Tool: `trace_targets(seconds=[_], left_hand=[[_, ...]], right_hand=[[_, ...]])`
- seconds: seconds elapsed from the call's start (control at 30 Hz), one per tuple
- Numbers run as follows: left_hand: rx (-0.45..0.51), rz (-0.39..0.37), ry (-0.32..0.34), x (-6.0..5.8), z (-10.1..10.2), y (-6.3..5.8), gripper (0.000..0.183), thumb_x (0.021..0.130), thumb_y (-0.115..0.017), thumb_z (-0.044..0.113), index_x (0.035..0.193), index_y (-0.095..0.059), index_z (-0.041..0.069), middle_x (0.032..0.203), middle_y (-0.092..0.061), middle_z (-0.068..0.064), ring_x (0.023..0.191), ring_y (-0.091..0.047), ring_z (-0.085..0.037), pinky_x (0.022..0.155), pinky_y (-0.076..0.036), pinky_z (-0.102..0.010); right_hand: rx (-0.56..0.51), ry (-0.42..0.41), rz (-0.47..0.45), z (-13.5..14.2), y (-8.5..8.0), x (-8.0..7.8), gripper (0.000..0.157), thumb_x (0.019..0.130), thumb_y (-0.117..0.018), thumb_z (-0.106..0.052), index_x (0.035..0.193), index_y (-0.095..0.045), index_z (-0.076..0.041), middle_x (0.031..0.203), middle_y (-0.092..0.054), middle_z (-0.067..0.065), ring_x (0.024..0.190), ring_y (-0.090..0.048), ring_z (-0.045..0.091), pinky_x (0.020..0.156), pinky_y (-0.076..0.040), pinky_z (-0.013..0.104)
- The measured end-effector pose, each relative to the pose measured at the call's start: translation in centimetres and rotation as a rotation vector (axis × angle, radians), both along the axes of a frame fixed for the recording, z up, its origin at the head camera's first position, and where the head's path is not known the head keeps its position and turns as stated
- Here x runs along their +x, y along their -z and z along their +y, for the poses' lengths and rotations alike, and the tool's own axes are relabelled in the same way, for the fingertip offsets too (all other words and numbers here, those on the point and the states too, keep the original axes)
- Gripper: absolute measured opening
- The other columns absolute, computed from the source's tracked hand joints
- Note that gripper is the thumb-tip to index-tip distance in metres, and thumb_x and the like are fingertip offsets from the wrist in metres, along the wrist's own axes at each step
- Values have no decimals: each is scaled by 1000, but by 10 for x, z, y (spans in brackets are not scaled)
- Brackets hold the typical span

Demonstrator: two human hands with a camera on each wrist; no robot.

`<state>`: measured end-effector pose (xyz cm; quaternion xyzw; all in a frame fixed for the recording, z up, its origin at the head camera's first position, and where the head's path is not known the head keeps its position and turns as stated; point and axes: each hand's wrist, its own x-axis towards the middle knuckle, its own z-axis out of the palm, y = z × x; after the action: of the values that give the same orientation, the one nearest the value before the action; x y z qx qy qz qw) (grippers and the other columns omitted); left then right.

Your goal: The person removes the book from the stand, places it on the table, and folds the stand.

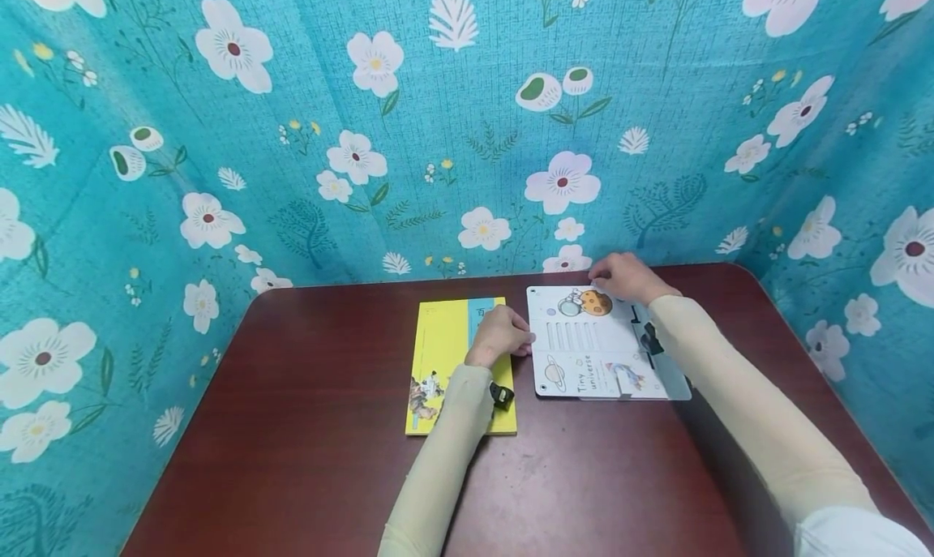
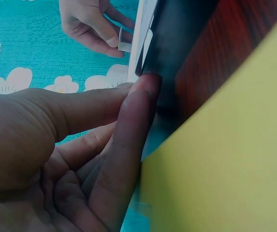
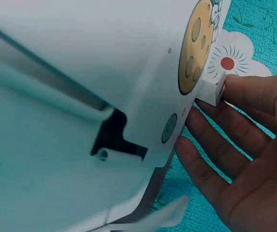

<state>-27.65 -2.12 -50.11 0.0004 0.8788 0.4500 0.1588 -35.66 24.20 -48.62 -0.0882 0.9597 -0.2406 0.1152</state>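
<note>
A white book stand [image 1: 609,344] printed with "Tiny universe", a planet and a rocket lies at the right of the table's back half. At its left edge, the thumb and index finger of my left hand [image 1: 502,334] pinch the rim; the fingertips [image 2: 145,87] meet there in the left wrist view. My right hand [image 1: 629,280] is at the stand's far edge. Its thumb presses a small white page clip [image 3: 211,89], while other fingers reach behind the panel. Beneath my left hand and wrist lies a yellow book [image 1: 441,338], partly covered by them.
The dark red-brown table [image 1: 306,411] meets a teal floral curtain [image 1: 452,135] at its back and sides. A slim grey-white arm [image 3: 169,215] juts from the stand's lower edge in the right wrist view. Black straps [image 1: 502,395] sit on the wrists.
</note>
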Motion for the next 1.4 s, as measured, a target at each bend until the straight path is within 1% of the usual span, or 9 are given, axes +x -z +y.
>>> trace_targets(seconds=[0.23, 0.57, 0.77, 0.87, 1.0, 1.13, 1.23, 1.4], left_hand=[[1, 8, 7, 0, 2, 0, 10, 93, -78, 8, 94, -78, -2, 78, -76, -9, 59, -71, -11, 58, -60, -22], [5, 0, 16, 1, 3, 0, 11, 93, -77, 8, 95, -78, -3, 78, -76, -10, 59, -70, -11, 59, -60, -22], [0, -9, 20, 2, 3, -1, 12, 94, -76, 8, 99, -77, -3, 80, -75, -10, 61, -71, -11, 59, -60, -21], [2, -2, 15, 1, 2, -2, 13, 94, -76, 8, 99, -78, -3, 82, -76, -11, 61, -72, -12, 59, -60, -22], [-1, 13, 8, 0, 0, -3, 12, 94, -77, 8, 97, -78, -3, 81, -76, -12, 61, -72, -13, 59, -60, -22], [-6, 10, 9, 0, 0, -3, 11, 94, -76, 8, 97, -78, -2, 79, -76, -11, 61, -72, -12, 59, -60, -22], [-2, -3, 6, 0, 0, -2, 12, 94, -76, 8, 98, -78, -3, 80, -76, -11, 61, -72, -12, 59, -60, -22], [4, -12, 2, 1, 1, -2, 12, 94, -76, 8, 99, -78, -3, 82, -76, -11, 62, -72, -12, 60, -61, -23]], right_hand=[[4, 18, 17, 2, 4, 1, 30, 105, -57, -11, 130, -70, 0, 141, -62, 26, 133, -55, 43, 110, -47, 62], [23, 15, -5, 5, 1, 8, 33, 105, -57, -12, 133, -68, 1, 143, -61, 28, 134, -53, 45, 111, -45, 65], [14, -26, -51, 7, -6, 14, 38, 106, -58, -15, 139, -63, 2, 145, -60, 27, 138, -52, 46, 113, -45, 64], [10, -43, -54, 8, -13, 19, 40, 106, -57, -15, 142, -60, 2, 147, -59, 27, 140, -50, 46, 113, -44, 65], [13, -53, -14, 8, -18, 27, 38, 106, -58, -15, 140, -63, 0, 146, -60, 26, 140, -50, 46, 113, -44, 66], [10, -55, 17, 9, -21, 38, 38, 104, -61, -16, 139, -64, -1, 145, -61, 27, 139, -51, 47, 113, -44, 67], [9, -48, 33, 12, -22, 48, 39, 103, -63, -15, 139, -64, -1, 144, -61, 27, 136, -52, 46, 111, -46, 66], [18, -29, 89, 18, -21, 63, 37, 101, -67, -15, 135, -67, 0, 138, -65, 27, 127, -59, 45, 103, -53, 63]])
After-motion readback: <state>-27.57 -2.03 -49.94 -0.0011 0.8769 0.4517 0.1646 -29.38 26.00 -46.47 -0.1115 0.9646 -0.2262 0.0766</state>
